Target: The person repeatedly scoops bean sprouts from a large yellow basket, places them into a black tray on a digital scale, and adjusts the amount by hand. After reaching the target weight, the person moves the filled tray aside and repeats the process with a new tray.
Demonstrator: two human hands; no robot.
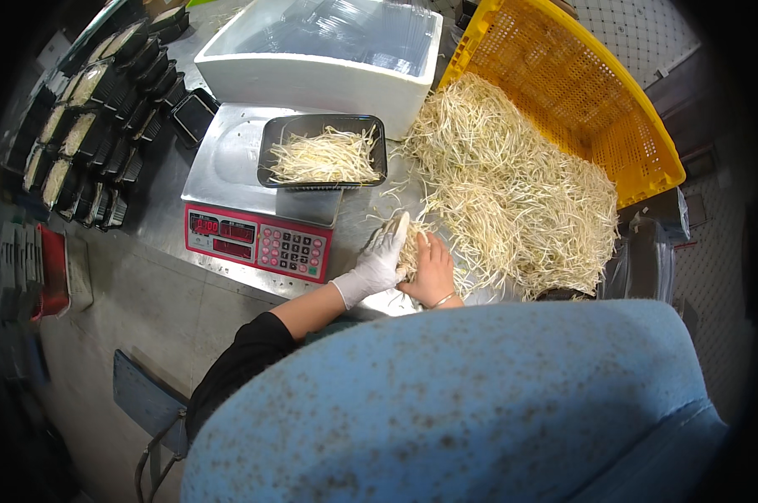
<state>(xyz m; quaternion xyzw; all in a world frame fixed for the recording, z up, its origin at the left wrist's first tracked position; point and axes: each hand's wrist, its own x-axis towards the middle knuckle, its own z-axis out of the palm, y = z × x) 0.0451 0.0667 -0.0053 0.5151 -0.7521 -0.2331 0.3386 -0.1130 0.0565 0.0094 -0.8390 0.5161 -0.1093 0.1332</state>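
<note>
My left hand (379, 261), in a thin white glove, and my bare right hand (434, 270) face each other near the front edge of the metal table. Pressed between them is a bunch of bean sprouts (411, 245), partly hidden by the fingers. A large pile of bean sprouts (517, 195) spreads just right of my right hand. Up and left of my hands, a black plastic tray (267, 154) with sprouts (329, 157) in it rests on the steel platform of a red digital scale (228, 163). The scale's display is lit.
Behind the scale stands a white foam box (310, 82) holding clear plastic lids or trays (354, 28). A tipped yellow crate (580, 107) backs the pile. Stacked filled trays (90, 132) line the left. Blue spotted fabric (448, 402) covers the foreground; a stool (146, 396) is lower left.
</note>
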